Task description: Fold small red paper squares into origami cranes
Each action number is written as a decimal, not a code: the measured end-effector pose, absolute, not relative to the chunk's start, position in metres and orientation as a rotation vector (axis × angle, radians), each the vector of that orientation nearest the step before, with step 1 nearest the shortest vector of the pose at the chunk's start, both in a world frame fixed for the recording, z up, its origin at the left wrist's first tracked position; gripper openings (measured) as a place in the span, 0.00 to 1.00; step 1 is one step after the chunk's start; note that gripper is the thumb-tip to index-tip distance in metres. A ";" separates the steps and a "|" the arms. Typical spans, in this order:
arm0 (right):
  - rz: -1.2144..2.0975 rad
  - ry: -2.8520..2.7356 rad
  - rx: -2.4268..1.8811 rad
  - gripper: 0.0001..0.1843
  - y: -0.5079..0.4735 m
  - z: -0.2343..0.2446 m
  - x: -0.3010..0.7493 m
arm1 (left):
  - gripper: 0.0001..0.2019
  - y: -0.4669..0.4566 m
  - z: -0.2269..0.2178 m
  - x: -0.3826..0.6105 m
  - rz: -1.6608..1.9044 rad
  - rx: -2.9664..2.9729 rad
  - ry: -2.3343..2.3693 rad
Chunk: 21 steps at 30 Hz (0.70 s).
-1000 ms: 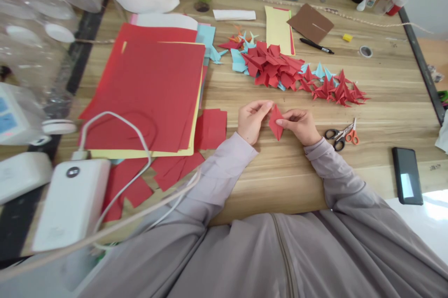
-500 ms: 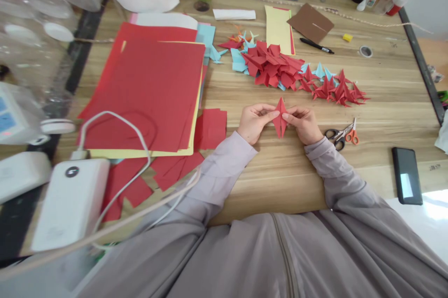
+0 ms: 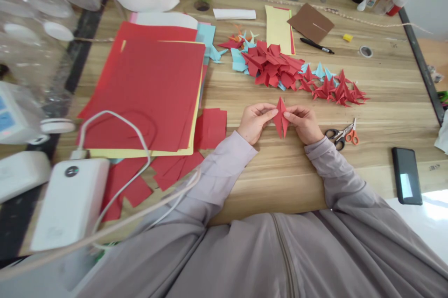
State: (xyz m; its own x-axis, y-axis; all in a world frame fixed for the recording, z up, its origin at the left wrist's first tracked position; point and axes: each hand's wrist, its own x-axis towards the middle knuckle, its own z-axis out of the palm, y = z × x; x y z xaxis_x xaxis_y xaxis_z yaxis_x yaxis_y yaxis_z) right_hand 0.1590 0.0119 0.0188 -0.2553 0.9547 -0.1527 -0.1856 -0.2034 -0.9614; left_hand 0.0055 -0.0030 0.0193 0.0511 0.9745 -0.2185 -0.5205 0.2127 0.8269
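Both hands meet around a folded red paper (image 3: 281, 123), a slim diamond with one tip at twelve o'clock and its lower half split into two points at six. The left hand (image 3: 254, 121) pinches it between thumb and fingers from nine o'clock; the right hand (image 3: 305, 123) grips it likewise from three. The paper is over the wooden tabletop (image 3: 280, 186), directly in front of the person.

Taking the paper as the dial's centre, a heap of folded red pieces (image 3: 271, 67) sits near twelve, and a row of pointed red and light-blue shapes (image 3: 329, 90) spreads toward two. Black-handled scissors (image 3: 339, 138) and orange-handled scissors (image 3: 352, 137) lie together just past three, with a black phone (image 3: 407, 176) farther out at four. Small red squares (image 3: 215, 127) rest at nine, beside a stack of large red sheets (image 3: 157, 92).
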 end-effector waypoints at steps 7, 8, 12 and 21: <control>1.573 -1.134 -1.070 0.16 0.011 0.019 0.158 | 0.17 -0.004 0.019 0.006 1.246 0.645 0.849; 1.564 -1.157 -1.069 0.15 0.011 0.019 0.158 | 0.16 -0.004 0.019 0.007 1.250 0.650 0.845; 1.547 -1.218 -1.051 0.14 0.010 0.021 0.157 | 0.13 -0.005 0.021 0.007 1.256 0.658 0.844; 1.550 -1.223 -1.102 0.17 0.008 0.028 0.154 | 0.15 -0.005 0.023 0.008 1.293 0.634 0.882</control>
State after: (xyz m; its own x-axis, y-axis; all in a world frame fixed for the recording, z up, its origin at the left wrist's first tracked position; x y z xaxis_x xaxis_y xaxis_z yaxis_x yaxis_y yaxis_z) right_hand 0.1541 0.0077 0.0284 -0.2480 0.9600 -0.1297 -0.0973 -0.1579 -0.9826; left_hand 0.0079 -0.0049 0.0229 0.0403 0.9795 -0.1973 -0.5414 0.1873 0.8196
